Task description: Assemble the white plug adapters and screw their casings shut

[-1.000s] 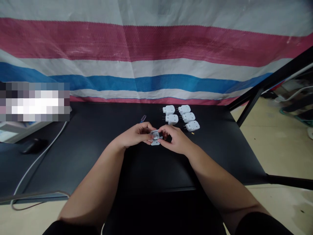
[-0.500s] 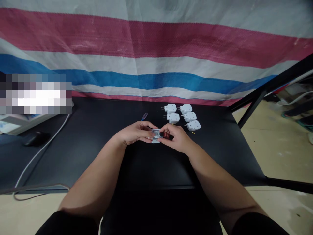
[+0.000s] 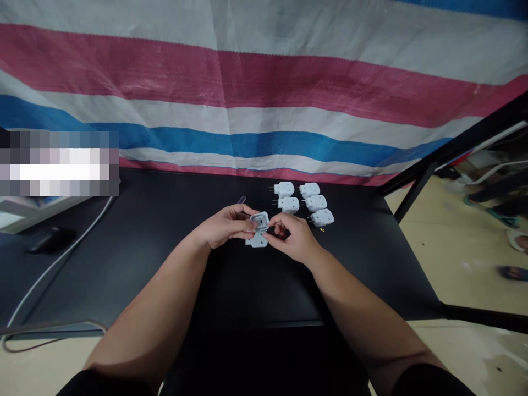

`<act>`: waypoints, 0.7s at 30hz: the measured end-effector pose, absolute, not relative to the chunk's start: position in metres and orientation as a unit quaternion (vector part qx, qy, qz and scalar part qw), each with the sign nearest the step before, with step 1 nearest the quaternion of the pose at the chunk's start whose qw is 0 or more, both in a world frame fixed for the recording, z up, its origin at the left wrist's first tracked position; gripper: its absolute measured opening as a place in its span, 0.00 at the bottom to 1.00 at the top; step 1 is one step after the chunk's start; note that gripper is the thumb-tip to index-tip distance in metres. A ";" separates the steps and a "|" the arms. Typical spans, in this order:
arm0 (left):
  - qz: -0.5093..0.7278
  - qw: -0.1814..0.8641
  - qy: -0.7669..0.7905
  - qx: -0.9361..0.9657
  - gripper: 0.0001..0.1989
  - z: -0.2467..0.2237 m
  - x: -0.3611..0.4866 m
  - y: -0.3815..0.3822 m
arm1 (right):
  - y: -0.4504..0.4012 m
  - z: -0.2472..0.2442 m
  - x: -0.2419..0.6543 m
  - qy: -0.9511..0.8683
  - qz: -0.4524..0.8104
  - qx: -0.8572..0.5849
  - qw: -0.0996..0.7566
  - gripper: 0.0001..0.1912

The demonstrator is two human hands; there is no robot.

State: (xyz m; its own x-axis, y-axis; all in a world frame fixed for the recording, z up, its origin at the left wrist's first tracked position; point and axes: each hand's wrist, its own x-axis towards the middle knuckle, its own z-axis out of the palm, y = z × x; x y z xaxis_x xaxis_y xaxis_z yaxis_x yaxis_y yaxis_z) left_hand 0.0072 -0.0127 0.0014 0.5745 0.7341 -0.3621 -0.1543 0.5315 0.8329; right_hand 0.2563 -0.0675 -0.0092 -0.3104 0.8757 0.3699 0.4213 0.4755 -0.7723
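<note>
- Fingers of the left hand are pinching a white housing at its left side; its hollow side is facing the camera.
- Right hand is holding thumb and forefinger narrowly apart, tips meeting the housing's right side; the view is not showing whether they are gripping anything smaller.
- Housing is sitting between both hands, over the desk, well back from the front edge.
- Second white piece is lying just nearer the person.
- Five white plugs are lying beyond the right hand in columns of two and three, pins pointing left; yellow bits are lying beside the nearest.
- Desk surface is stretching rightward to a black frame, leftward to a black mouse.
- Striped sheet is hanging along the back edge.
</note>
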 end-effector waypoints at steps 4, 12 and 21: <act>0.320 0.786 0.354 0.394 0.24 0.001 0.011 -0.014 | -0.067 -0.009 0.256 -0.758 0.256 -0.434 0.413 0.08; 0.346 0.774 0.347 0.402 0.23 0.003 0.018 -0.019 | -0.064 -0.010 0.245 -0.701 0.295 -0.437 0.480 0.10; 0.343 0.759 0.357 0.424 0.23 0.003 0.020 -0.020 | -0.062 -0.016 0.239 -0.663 0.321 -0.475 0.481 0.13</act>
